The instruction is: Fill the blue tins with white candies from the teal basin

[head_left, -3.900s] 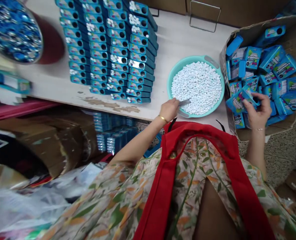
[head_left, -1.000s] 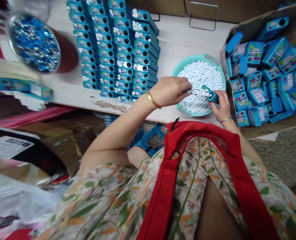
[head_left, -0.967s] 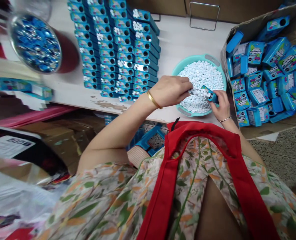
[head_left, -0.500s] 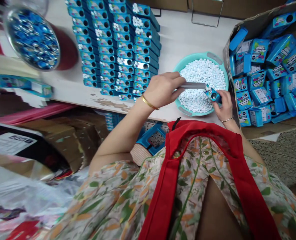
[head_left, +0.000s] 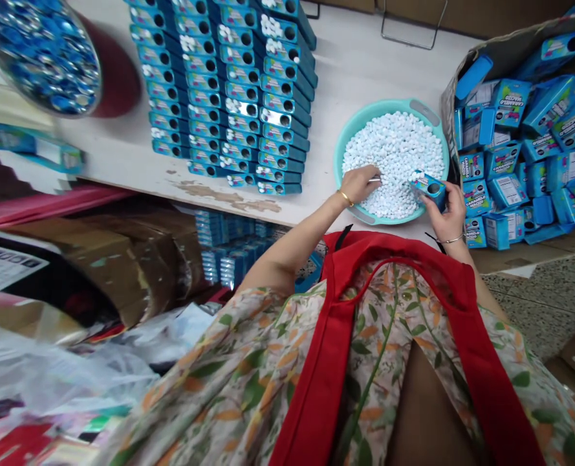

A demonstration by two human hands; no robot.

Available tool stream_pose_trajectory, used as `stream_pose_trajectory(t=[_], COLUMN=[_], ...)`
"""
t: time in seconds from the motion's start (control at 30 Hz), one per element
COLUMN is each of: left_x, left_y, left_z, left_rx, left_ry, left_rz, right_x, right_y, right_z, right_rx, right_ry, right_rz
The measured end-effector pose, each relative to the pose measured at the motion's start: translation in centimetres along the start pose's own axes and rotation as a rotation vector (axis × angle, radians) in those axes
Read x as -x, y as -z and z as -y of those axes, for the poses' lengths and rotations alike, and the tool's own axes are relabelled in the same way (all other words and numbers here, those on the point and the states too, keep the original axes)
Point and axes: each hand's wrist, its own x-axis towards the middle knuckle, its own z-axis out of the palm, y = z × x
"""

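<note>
Down in the turquoise bowl [head_left: 339, 155], my left hand [head_left: 359, 184] is closed at the left side of a heap of small white candies [head_left: 394, 145]. Only a thin pale edge of the narrow grey scoop [head_left: 374, 179] shows by its fingers; the rest is hidden. My right hand [head_left: 447, 213] grips a small blue candy box [head_left: 430, 186] over the bowl's right side. That box is tilted, with a dark round hole on its face and a few white candies at its left end.
Rows of stacked blue boxes [head_left: 284, 103] stand left of the bowl, many with white candies at their ends. A cardboard carton [head_left: 505, 259] of loose blue boxes is on the right. At upper left, a metal container [head_left: 117, 71] holds blue-and-silver wrapped pieces.
My left hand has moved from beside the box down into the candies with the scoop. My right hand has shifted slightly right and down, still holding the box. The view has shifted a little.
</note>
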Motion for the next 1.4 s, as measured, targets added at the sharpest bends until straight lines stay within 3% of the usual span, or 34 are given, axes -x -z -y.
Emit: stream_pose_trajectory(t=[0.17, 0.27, 0.5, 0.73, 0.87, 0.93, 1.0, 1.1, 1.17, 1.23, 1.3, 1.4], left_x=[1.9, 3.5, 6.4, 7.5, 8.6, 9.0, 8.9, 6.9, 4.7, 2.3, 0.0, -2.3], left_y=[4.2, 7.5, 13.8, 16.4, 16.6, 16.7, 16.9, 15.8, 13.8, 10.8, 7.7, 3.9], left_z=[1.8, 1.1, -4.6, -10.9, -13.8, -13.8, -12.1, -6.7, -2.6, 0.1, 0.8, -0.5], left_rx=[0.091, 0.046, -0.215, -0.554, -0.64, -0.618, -0.58, -0.483, -0.409, -0.384, -0.375, -0.33], left_ry=[-0.17, -0.277, -0.387, -0.402, -0.424, -0.431, -0.388, -0.234, -0.121, -0.026, -0.002, -0.064], left_rz=[-0.055, -0.106, -0.059, 0.0, -0.003, -0.024, -0.068, -0.156, -0.177, -0.121, -0.039, 0.041], right_x=[0.4, 0.2, -0.9, -1.3, -1.3, -1.2, -1.1, -0.8, -0.5, -0.2, 0.1, 0.6], right_y=[0.2, 0.0, -2.1, -3.5, -3.8, -3.8, -3.5, -2.7, -1.9, -1.1, -0.6, -0.1], right_z=[-0.7, -0.8, 0.2, 0.7, 0.8, 0.7, 0.6, 0.3, 0.2, 0.1, 0.1, 0.2], right_rx=[-0.009, 0.012, 0.034, 0.014, 0.021, 0.017, 0.014, 0.017, 0.024, 0.034, 0.048, 0.069], right_ry=[0.024, 0.045, 0.188, 0.266, 0.245, 0.244, 0.243, 0.219, 0.184, 0.147, 0.123, 0.111], right_rz=[-0.039, -0.037, 0.051, 0.079, 0.093, 0.087, 0.074, 0.044, 0.031, 0.031, 0.031, -0.006])
